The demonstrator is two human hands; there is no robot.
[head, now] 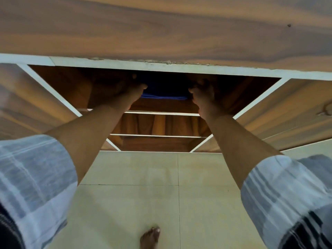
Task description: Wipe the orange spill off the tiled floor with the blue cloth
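A folded blue cloth [164, 91] lies on the top shelf inside an open wooden cupboard [161, 67]. My left hand [130, 92] grips its left end and my right hand [203, 95] grips its right end, both reaching into the shaded compartment. Only the cloth's front edge and dark top show between the hands. Below lies the pale tiled floor [143, 194]; I see no orange spill on the part in view.
Two cupboard doors stand swung open, one on the left [27, 97] and one on the right [296, 108]. Lower shelves [161, 135] sit under the cloth. A bare foot [150, 237] stands on the tiles at the bottom centre.
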